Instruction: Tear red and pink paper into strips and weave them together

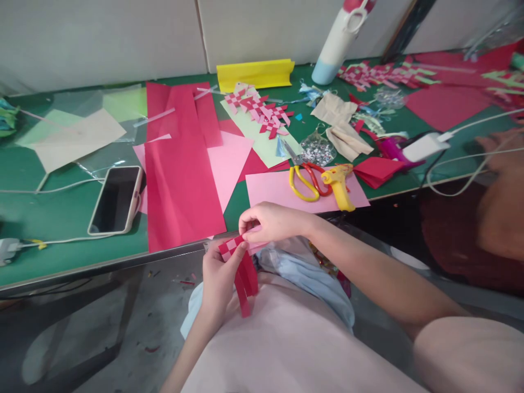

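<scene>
Over my lap, just off the table's front edge, my left hand (219, 273) pinches a woven piece of red and pink paper strips (230, 246). Loose red strips (245, 281) dangle below it. My right hand (270, 221) is closed, fingertips and thumb on the right side of the same weave, where a pink strip sticks out. Its fingers hide part of the weave. On the table beyond lie finished-looking woven red and pink pieces (262, 109), scissors (305, 180) with yellow and red handles, and a yellow glue gun (339, 184) on pink paper (266, 188).
Red sheets (180, 191) and a phone (117, 199) lie on the green table (61, 218) to the left. A bottle (338, 46) stands at the back. Right of centre are cloth pouches (341, 123), a bag of beads (318, 150) and a white charger (426, 147) with cables.
</scene>
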